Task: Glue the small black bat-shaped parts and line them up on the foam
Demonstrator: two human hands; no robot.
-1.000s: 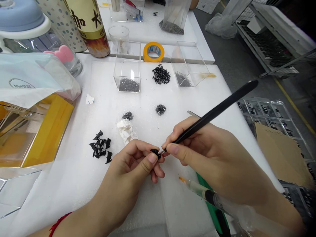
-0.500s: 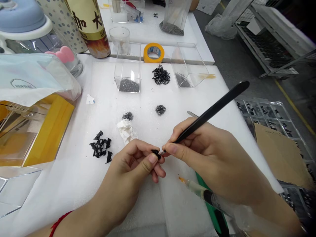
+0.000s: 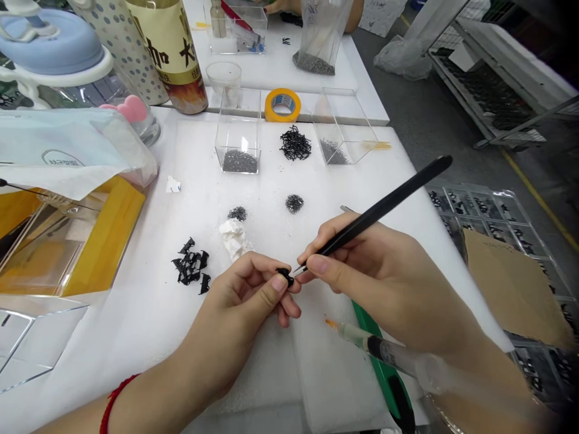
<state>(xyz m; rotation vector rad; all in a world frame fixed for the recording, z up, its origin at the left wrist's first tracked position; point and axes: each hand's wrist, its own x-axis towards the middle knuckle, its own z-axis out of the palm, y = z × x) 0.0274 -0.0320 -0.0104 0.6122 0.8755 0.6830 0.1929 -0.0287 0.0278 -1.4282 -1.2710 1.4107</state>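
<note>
My left hand [image 3: 246, 301] pinches a small black plastic part [image 3: 284, 276] between thumb and fingers, over the white foam mat [image 3: 149, 313]. My right hand [image 3: 371, 271] grips black tweezers [image 3: 375, 211]; their metal tip sits just right of the part. A pile of similar black parts [image 3: 192, 268] lies to the left of my left hand. Two small heaps of tiny dark pieces [image 3: 294, 202] and a crumpled white tissue [image 3: 234, 237] lie just beyond my hands.
Two clear boxes [image 3: 238, 141] with small metal bits, a pile of black clips [image 3: 295, 143] and yellow tape [image 3: 283, 103] stand at the back. A syringe [image 3: 375, 349] lies under my right wrist. A yellow-edged clear box [image 3: 67, 241] is left; part trays [image 3: 493, 211] right.
The view has tilted down slightly, so everything sits a bit lower. The tweezers' tip has drawn a little away from the black part; both hands keep their grips.
</note>
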